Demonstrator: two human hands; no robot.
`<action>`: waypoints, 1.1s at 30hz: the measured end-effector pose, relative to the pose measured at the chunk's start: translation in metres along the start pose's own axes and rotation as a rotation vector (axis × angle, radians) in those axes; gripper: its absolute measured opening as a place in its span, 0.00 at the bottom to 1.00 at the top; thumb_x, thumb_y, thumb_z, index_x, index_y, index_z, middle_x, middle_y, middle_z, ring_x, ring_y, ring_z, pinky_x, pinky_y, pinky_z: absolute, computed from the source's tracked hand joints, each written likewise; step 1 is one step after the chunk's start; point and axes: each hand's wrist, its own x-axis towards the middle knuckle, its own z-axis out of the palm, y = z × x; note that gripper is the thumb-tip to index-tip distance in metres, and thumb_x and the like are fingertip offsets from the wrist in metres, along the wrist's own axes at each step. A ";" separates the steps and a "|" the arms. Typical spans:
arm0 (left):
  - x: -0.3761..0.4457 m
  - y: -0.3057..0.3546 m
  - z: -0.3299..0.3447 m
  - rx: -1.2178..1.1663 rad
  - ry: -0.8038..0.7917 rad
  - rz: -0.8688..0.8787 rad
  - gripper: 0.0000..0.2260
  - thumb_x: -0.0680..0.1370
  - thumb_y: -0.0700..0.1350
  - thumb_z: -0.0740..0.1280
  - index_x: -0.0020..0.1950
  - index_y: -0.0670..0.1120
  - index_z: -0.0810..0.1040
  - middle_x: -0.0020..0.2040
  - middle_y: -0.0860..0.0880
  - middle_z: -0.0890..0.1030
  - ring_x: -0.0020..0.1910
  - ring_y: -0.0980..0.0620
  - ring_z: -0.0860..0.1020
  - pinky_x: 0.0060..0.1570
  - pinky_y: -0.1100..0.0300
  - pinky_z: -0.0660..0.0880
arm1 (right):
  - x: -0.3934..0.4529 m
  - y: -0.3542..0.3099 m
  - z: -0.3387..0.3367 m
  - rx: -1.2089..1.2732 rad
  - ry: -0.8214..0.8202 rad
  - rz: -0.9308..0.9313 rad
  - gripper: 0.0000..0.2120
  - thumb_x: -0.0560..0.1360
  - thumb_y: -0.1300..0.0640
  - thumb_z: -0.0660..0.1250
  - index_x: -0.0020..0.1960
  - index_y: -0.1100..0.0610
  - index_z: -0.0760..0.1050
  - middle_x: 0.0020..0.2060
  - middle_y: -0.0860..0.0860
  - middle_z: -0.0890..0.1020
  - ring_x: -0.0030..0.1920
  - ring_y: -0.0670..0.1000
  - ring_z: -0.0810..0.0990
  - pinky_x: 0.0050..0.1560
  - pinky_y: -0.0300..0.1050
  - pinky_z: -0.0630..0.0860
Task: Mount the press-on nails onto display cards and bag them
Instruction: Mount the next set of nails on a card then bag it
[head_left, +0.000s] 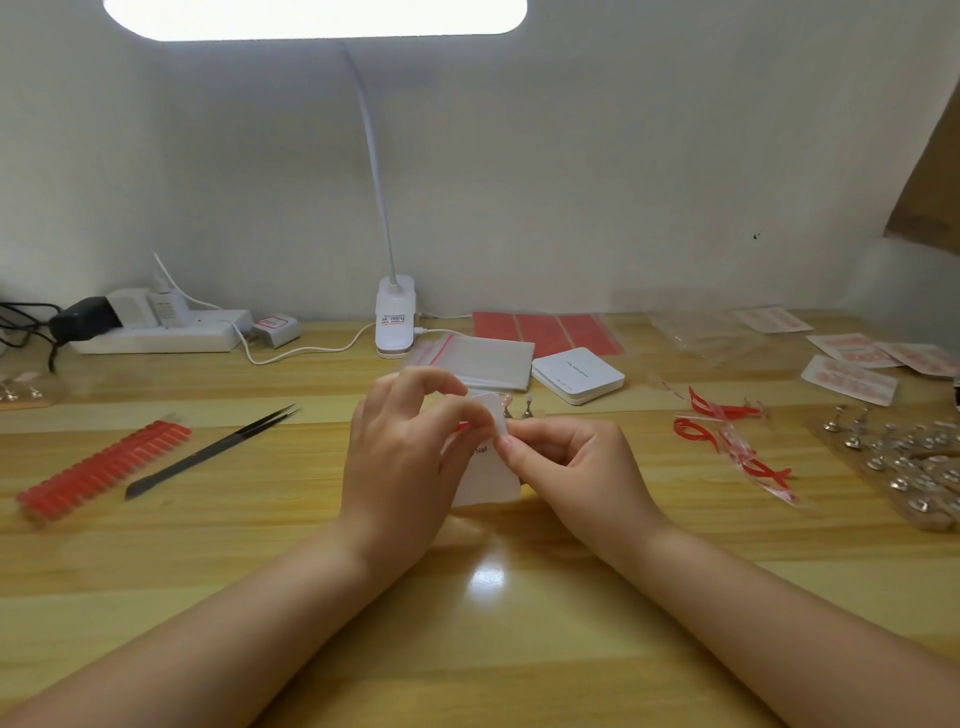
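A white display card (491, 478) printed "Nail" is held upright above the middle of the wooden table (519, 623). My left hand (400, 457) grips its left side with fingers curled over the top. My right hand (566, 452) pinches the card's right edge near a small pale strip. A row of red press-on nails (98, 467) lies at the left. Stacked white cards (576, 374) and zip bags (478, 358) sit behind my hands.
Black tweezers (218, 447) lie beside the red nails. A clip lamp (395, 322), power strip (161, 332) and red adhesive sheets (545, 330) line the back. Peeled red strips (727, 441), metal nail stands (904, 462) and filled bags (852, 379) occupy the right.
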 end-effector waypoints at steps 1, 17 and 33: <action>0.000 0.000 0.000 -0.004 0.007 0.000 0.09 0.75 0.49 0.66 0.41 0.47 0.83 0.48 0.45 0.79 0.49 0.40 0.77 0.47 0.44 0.74 | 0.000 0.000 0.000 -0.002 -0.001 -0.004 0.09 0.76 0.63 0.69 0.50 0.52 0.84 0.42 0.46 0.87 0.44 0.42 0.84 0.43 0.33 0.76; 0.002 -0.002 0.000 0.057 -0.067 -0.002 0.12 0.75 0.51 0.63 0.42 0.45 0.82 0.46 0.45 0.78 0.50 0.41 0.75 0.50 0.49 0.72 | 0.000 0.003 -0.002 -0.033 -0.017 0.035 0.08 0.76 0.63 0.69 0.52 0.55 0.84 0.43 0.48 0.87 0.47 0.48 0.85 0.49 0.44 0.81; 0.002 -0.006 -0.001 0.268 0.058 0.300 0.06 0.75 0.49 0.72 0.49 0.50 0.86 0.57 0.47 0.82 0.51 0.40 0.81 0.50 0.49 0.75 | 0.004 0.002 -0.002 0.097 0.087 0.131 0.05 0.76 0.63 0.70 0.49 0.60 0.84 0.41 0.54 0.87 0.43 0.51 0.85 0.44 0.43 0.80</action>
